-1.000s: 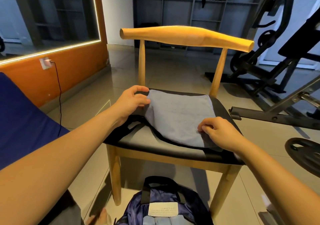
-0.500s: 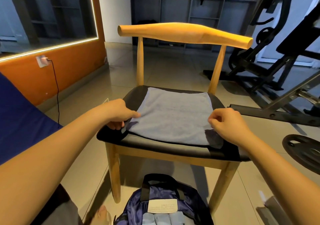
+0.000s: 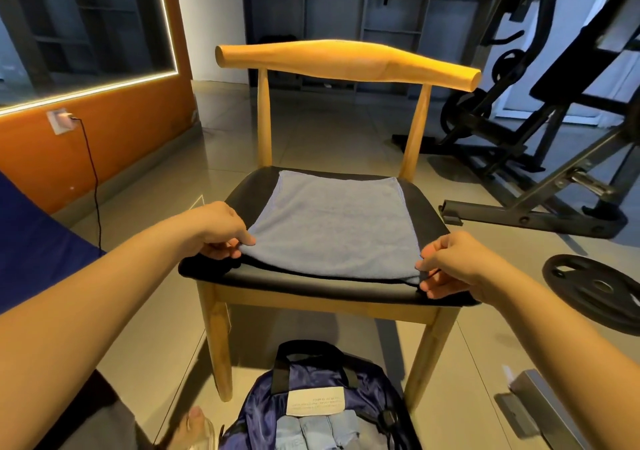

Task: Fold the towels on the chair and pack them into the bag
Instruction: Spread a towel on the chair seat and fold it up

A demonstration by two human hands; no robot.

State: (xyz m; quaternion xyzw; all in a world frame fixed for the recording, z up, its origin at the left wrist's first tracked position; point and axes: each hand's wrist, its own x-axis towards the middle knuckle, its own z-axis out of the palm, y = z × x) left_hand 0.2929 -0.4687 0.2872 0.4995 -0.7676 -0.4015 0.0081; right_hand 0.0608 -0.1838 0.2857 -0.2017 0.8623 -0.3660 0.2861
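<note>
Now, from the head view, the blue towel (image 3: 332, 227) lies flat on the chair (image 3: 346, 59) seat. The left hand (image 3: 218, 231) and right hand (image 3: 446, 264) each pinch a near corner. The open bag (image 3: 270, 401) stands on the floor below.

I could see little of the person. The left hand (image 3: 218, 231) and right hand (image 3: 450, 264) were bare, and so were both forearms, right to the frame's edge. Low on the left there was a grey garment (image 3: 100, 418) — over a leg, as far as I could tell — and beside it a foot (image 3: 194, 420) in a clear, glossy slipper (image 3: 206, 432).
</note>
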